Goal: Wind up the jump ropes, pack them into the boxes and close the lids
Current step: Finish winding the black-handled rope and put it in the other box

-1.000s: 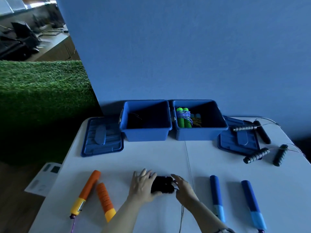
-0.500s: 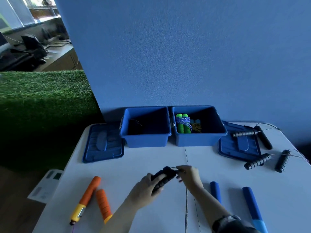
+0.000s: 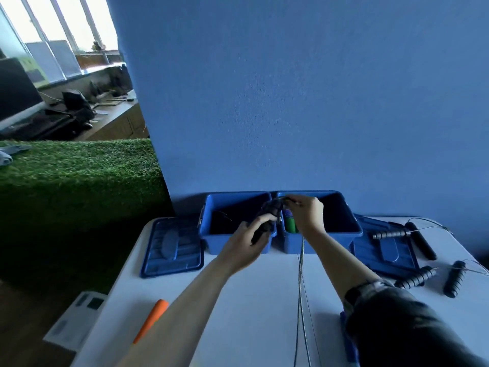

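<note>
My left hand (image 3: pixel 244 241) grips a pair of black jump-rope handles (image 3: pixel 267 219), raised in front of the two open blue boxes. My right hand (image 3: pixel 307 214) pinches the thin grey cord (image 3: pixel 301 287) at the handles' top end; the cord hangs straight down past the table's near edge. The left box (image 3: pixel 211 234) looks dark inside, with a thin wire. The right box (image 3: pixel 344 231) holds a green-handled rope (image 3: pixel 289 225), partly hidden by my right hand.
Blue lids lie flat outside each box, left lid (image 3: pixel 172 247) and right lid (image 3: pixel 386 250). Two black-handled ropes (image 3: pixel 412 276) lie at the right. An orange handle (image 3: pixel 152 320) lies near left. A blue handle (image 3: pixel 348 343) peeks from under my right sleeve.
Both hands lifted the black handles off the table and carried them up and away toward the boxes. The cord now trails down from them. The camera tilted up.
</note>
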Available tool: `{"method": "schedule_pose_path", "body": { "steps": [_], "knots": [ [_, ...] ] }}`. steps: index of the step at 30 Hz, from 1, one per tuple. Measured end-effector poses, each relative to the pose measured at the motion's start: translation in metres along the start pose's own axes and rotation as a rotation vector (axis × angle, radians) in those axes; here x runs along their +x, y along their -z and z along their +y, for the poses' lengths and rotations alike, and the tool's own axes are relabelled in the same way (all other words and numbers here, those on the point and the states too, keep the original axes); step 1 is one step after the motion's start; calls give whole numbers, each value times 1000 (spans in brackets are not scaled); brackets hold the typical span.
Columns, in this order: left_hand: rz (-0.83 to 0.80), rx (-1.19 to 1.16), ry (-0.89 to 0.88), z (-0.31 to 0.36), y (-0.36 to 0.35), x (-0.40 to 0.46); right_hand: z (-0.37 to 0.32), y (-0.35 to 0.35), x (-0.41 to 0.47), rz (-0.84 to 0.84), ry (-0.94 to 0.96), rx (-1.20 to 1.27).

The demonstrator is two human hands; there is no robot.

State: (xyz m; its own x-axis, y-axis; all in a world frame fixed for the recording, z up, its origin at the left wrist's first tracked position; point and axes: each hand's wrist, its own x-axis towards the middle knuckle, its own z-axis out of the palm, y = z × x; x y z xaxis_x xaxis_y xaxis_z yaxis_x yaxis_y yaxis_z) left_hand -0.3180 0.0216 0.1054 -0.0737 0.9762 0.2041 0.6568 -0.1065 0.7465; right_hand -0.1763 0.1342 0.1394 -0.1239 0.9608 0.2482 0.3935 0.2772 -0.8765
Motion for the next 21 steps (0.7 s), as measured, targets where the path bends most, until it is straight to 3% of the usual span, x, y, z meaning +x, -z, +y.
{"method": "schedule_pose_path", "body": {
  "steps": [2,8,14,18,21],
  "knots": [
    [62,-101,-15,9,8,9,-9,2,5,-36,11,36],
    [330,-358,180,22,18,29,-21,-20,-22,-282,-55,104],
    [358,-562,273,17,16,27,-20,-37,-57,-448,-172,160],
    [404,-573,314,14,17,22,-18,-38,-69,-494,-240,212],
    [451,-722,314,16,21,25,-15,-45,-81,-643,-375,277]
  ]
}}
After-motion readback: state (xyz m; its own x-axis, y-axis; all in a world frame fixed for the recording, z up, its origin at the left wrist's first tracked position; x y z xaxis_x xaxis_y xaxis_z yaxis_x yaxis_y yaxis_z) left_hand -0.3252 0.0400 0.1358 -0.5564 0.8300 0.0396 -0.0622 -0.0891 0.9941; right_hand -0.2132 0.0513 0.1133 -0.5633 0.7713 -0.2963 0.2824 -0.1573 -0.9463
